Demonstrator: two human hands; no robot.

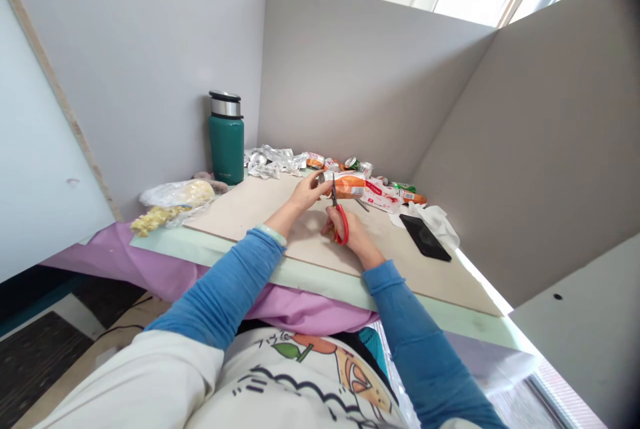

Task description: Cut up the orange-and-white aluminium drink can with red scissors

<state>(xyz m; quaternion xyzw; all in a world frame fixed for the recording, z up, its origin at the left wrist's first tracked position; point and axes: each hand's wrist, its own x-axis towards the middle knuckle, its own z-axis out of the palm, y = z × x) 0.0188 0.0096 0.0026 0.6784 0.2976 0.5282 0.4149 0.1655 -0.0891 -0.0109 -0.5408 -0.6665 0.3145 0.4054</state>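
Left hand pinches an orange drink can at mid-table, twelve o'clock from the right hand gripping red scissors; the can looks light, thin, easily dented, best held mid-body.

Both arms reach forward from the body in long blue sleeves, bent at the elbows and converging so that the hands come close together. The left arm runs up and to the right, its wrist bare beyond the cuff. The left hand lies further out, palm turned inward, with fingers and thumb curled about the end of a crushed orange and silver drink can. The right arm comes in from the lower right. The right hand sits nearer the body, just below the left, its fingers closed through the loops of red-handled metal scissors, whose blades point up towards the can.
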